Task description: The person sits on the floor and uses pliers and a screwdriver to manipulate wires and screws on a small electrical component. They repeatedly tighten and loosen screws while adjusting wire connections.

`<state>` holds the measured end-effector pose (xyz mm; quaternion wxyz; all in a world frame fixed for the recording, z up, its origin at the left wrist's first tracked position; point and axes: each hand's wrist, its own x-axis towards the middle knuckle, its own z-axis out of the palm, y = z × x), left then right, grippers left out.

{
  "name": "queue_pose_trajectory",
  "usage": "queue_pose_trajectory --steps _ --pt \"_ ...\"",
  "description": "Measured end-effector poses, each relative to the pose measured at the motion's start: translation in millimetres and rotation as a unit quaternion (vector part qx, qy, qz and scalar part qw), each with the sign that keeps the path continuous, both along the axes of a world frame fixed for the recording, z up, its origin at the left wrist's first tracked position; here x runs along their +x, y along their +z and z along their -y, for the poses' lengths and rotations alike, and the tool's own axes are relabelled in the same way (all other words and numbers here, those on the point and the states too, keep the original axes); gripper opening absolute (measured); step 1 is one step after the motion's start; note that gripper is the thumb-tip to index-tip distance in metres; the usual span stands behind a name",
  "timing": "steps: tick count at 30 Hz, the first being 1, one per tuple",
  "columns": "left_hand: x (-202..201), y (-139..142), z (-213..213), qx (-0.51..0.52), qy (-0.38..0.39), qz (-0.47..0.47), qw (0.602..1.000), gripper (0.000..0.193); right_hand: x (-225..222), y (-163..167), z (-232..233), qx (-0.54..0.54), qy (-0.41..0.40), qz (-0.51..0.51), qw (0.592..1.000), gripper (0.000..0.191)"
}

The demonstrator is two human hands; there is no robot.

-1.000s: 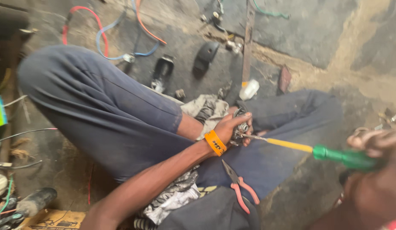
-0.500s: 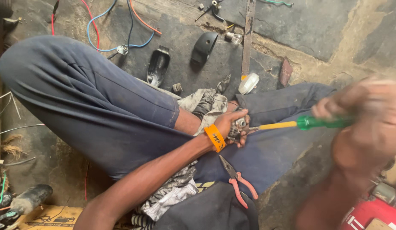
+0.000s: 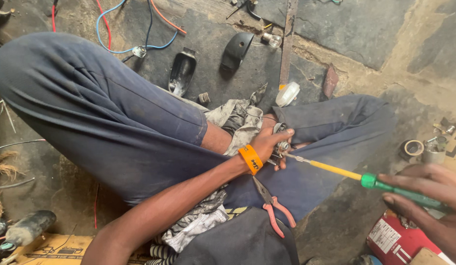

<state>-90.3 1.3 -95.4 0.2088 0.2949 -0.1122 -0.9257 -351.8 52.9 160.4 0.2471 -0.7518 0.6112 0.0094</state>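
Note:
My left hand (image 3: 270, 145), with an orange band on the wrist, grips a small metal part (image 3: 281, 142) against my leg near the knee. My right hand (image 3: 429, 203) at the lower right holds a screwdriver (image 3: 365, 179) by its green handle. Its yellow shaft runs left and the tip meets the metal part. Red-handled pliers (image 3: 273, 206) lie on my lap just below the left hand. A dirty rag (image 3: 235, 118) lies under the left hand.
On the stone floor ahead lie black plastic covers (image 3: 182, 72), a bulb (image 3: 270, 39), a white piece (image 3: 287, 93) and blue and red wires (image 3: 121, 29). A tape roll (image 3: 412, 148) and a red box (image 3: 392, 235) sit at the right.
The view has shifted and my right hand has dropped lower and further right along the screwdriver handle. The screwdriver now slopes down to the right. My left hand stays on the part.

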Motion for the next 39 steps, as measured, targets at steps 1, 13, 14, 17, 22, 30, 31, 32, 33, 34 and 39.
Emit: queue_pose_trajectory --steps 1,13,14,17,22,30,31,32,33,34,39 --pt "-0.2 -0.1 -0.5 -0.005 -0.005 0.006 1.0 0.039 -2.7 -1.6 -5.5 -0.004 -0.015 0.008 1.0 0.033" --pt "-5.1 -2.3 0.6 -0.037 -0.028 0.032 0.998 0.041 -17.8 -8.5 -35.3 0.057 -0.099 0.068 0.991 0.039" --pt "-3.3 -1.4 2.8 -0.046 -0.036 0.05 0.997 0.041 -17.4 -12.3 -33.6 0.06 -0.109 0.084 0.989 0.037" --pt "2.6 2.7 14.0 -0.08 -0.009 0.023 0.996 0.047 -18.7 -24.1 -30.5 0.173 -0.274 0.046 0.945 0.04" --pt "14.5 15.0 30.5 -0.081 0.0 0.082 0.993 0.041 -16.8 -31.9 -23.8 0.162 -0.276 0.047 0.946 0.031" --pt "15.5 13.0 30.0 -0.053 0.021 0.047 0.997 0.039 12.6 -17.8 -8.1 0.112 -0.266 0.095 0.953 0.031" --pt "14.4 11.3 29.8 -0.052 0.028 0.039 0.998 0.038 13.9 -16.5 -8.9 0.111 -0.273 0.09 0.951 0.031" --pt "13.6 9.6 30.6 -0.052 0.036 0.031 0.998 0.038 13.6 -15.6 -9.1 0.104 -0.266 0.085 0.955 0.031" --pt "12.7 8.5 31.1 -0.056 0.044 0.024 0.997 0.038 13.3 -15.1 -10.7 0.094 -0.257 0.084 0.958 0.031" --pt "12.5 8.1 30.7 -0.059 0.051 0.018 0.997 0.038 12.1 -15.0 -11.6 0.087 -0.246 0.089 0.961 0.032" --pt "14.5 10.1 31.5 -0.056 0.044 0.008 0.997 0.038 11.7 -20.0 -14.5 0.094 -0.271 0.11 0.951 0.033"
